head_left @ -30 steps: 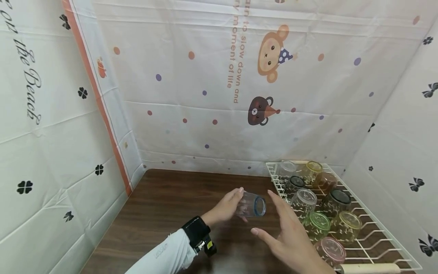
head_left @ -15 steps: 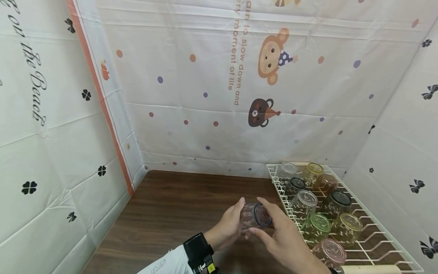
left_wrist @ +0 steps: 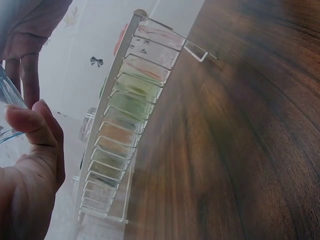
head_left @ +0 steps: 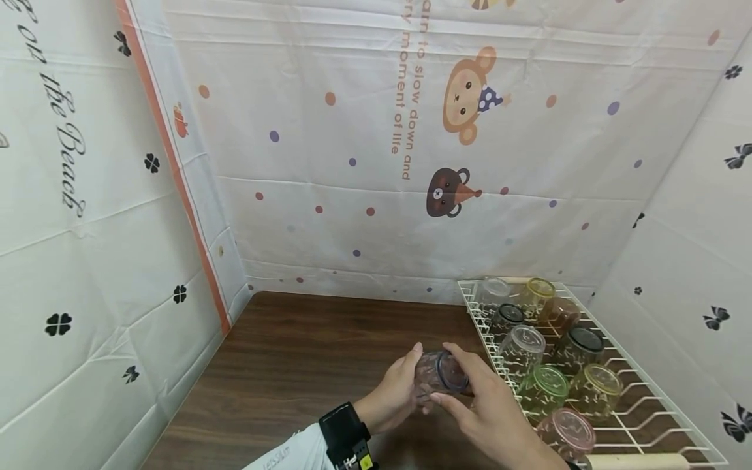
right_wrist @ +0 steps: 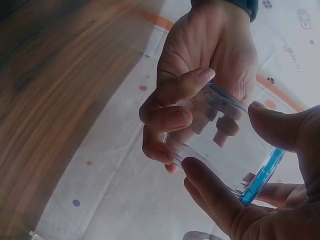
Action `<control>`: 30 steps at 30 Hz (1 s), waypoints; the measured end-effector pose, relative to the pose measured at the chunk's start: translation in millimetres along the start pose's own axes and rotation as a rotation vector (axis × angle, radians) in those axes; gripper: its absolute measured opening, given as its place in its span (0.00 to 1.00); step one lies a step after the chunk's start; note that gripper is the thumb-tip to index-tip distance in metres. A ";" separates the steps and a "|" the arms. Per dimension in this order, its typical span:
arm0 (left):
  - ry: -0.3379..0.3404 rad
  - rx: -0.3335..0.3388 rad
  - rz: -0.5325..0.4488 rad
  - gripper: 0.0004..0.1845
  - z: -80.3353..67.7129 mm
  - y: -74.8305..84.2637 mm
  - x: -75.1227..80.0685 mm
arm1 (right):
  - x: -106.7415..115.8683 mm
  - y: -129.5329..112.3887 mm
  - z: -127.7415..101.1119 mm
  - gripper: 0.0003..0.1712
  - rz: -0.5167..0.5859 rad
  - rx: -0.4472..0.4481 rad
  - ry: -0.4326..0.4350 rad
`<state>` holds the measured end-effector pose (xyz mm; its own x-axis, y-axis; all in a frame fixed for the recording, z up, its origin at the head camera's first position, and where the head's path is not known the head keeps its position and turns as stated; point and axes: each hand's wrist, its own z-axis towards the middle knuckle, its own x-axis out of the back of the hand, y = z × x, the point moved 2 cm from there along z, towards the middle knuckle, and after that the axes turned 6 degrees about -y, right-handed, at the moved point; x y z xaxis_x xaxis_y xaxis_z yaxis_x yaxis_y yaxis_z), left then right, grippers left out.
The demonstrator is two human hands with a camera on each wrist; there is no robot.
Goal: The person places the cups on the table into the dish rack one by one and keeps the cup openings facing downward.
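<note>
A clear drinking glass (head_left: 429,378) with a blue-tinted thick end is held sideways above the brown table, between both hands. The left hand (head_left: 390,395) grips its left part; in the right wrist view its fingers (right_wrist: 167,120) curl round the side. At the blue end, the right hand (head_left: 490,411) pinches the glass (right_wrist: 220,150) between thumb and fingers. Only part of the glass (left_wrist: 10,95) shows in the left wrist view, beside the left hand (left_wrist: 35,165).
A white wire rack (head_left: 646,376) stands at the right of the wood-grain table (head_left: 294,365). Several glasses stand upside down on it, among them a pink glass (head_left: 570,431), a green glass (head_left: 546,385) and a yellow glass (head_left: 596,388). Printed sheets (head_left: 329,150) hang around the table.
The right hand, apart from the glass a second ago, moved left and took hold of its blue end. Both hands and the glass came slightly lower; the last half second shows little movement.
</note>
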<state>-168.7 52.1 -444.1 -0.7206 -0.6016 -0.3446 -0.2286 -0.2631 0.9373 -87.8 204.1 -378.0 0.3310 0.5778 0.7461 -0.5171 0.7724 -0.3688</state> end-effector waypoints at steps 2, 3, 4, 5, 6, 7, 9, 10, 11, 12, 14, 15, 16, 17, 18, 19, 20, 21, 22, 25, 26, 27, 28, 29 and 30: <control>-0.003 -0.001 -0.001 0.35 0.4 0.3 -0.1 | 0.2 0.1 0.3 0.48 -0.001 0.006 0.003; -0.005 -0.001 0.000 0.35 0.6 0.3 -0.1 | 0.4 0.2 0.5 0.47 0.003 0.008 0.004; -0.006 -0.001 -0.002 0.35 0.8 0.4 -0.2 | 0.8 0.2 0.8 0.48 0.002 0.013 0.007; -0.005 -0.002 -0.003 0.34 0.8 0.6 -0.4 | 1.1 0.2 0.9 0.47 0.002 0.014 0.007; -0.003 -0.004 -0.007 0.34 0.7 0.7 -0.6 | 1.5 0.1 1.0 0.48 -0.006 0.016 0.007; 0.000 -0.002 -0.011 0.35 0.5 0.7 -1.0 | 2.0 0.1 1.3 0.48 -0.014 0.021 0.007; 0.007 -0.007 -0.012 0.36 -0.2 1.2 -1.9 | 3.1 0.3 1.3 0.48 -0.027 0.024 -0.003; 0.011 -0.008 -0.013 0.37 -0.7 1.7 -2.6 | 4.1 0.5 1.0 0.48 -0.040 0.026 -0.008; 0.011 -0.015 -0.008 0.39 -1.6 2.3 -3.4 | 5.3 1.0 0.5 0.48 -0.053 0.028 -0.011; 0.013 -0.019 -0.001 0.41 -2.3 2.7 -4.3 | 6.8 1.9 0.2 0.49 -0.064 0.035 -0.010; 0.037 -0.026 0.019 0.43 -2.8 3.0 -5.4 | 11.8 4.2 -0.5 0.50 -0.081 0.036 -0.006; 0.051 -0.030 0.032 0.44 -2.9 3.3 -5.6 | 15.1 6.0 -0.8 0.51 -0.091 0.033 -0.001; 0.062 -0.034 0.057 0.44 -3.1 3.6 -5.1 | 19.0 8.5 -1.0 0.52 -0.103 0.033 0.009; 0.075 -0.040 0.086 0.44 -3.2 3.8 -4.2 | 23.2 11.2 -1.3 0.53 -0.114 0.028 0.020; 0.090 -0.040 0.118 0.43 -3.1 3.9 -2.6 | 27.8 14.2 -1.5 0.54 -0.123 0.019 0.030; 0.104 -0.042 0.148 0.42 -3.3 4.2 -0.6 | 32.7 17.5 -1.7 0.54 -0.134 0.004 0.040; 0.111 -0.045 0.183 0.41 -3.8 4.9 1.8 | 37.7 21.4 -2.7 0.55 -0.142 -0.010 0.046; 0.113 -0.051 0.223 0.40 -3.9 5.4 4.9 | 42.5 25.2 -3.9 0.55 -0.155 -0.025 0.054; 0.121 -0.053 0.262 0.39 -4.5 6.1 8.0 | 47.6 29.1 -5.3 0.55 -0.170 -0.038 0.063; 0.151 -0.062 0.357 0.36 -5.9 7.3 17.5 | 64.1 40.5 -11.7 0.54 -0.195 -0.094 0.071; 0.162 -0.063 0.388 0.35 -6.4 7.5 21.1 | 69.6 44.3 -14.3 0.54 -0.202 -0.111 0.070; 0.175 -0.061 0.417 0.34 -7.2 7.7 24.7 | 75.2 47.7 -17.0 0.54 -0.207 -0.134 0.063; 0.184 -0.058 0.440 0.33 -8.2 7.6 28.5 | 80.6 51.5 -19.9 0.54 -0.205 -0.158 0.058; 0.194 -0.055 0.461 0.32 -9.3 7.3 32.3 | 86.3 55.1 -23.0 0.54 -0.203 -0.182 0.050; 0.203 -0.053 0.480 0.32 -10.7 7.2 36.1 | 91.7 58.7 -25.6 0.54 -0.206 -0.207 0.041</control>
<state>-189.3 20.5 -450.4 -0.5933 -0.7967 0.1150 0.1333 0.0437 0.9901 -67.6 309.2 -345.5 0.4464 0.4101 0.7953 -0.2647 0.9095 -0.3204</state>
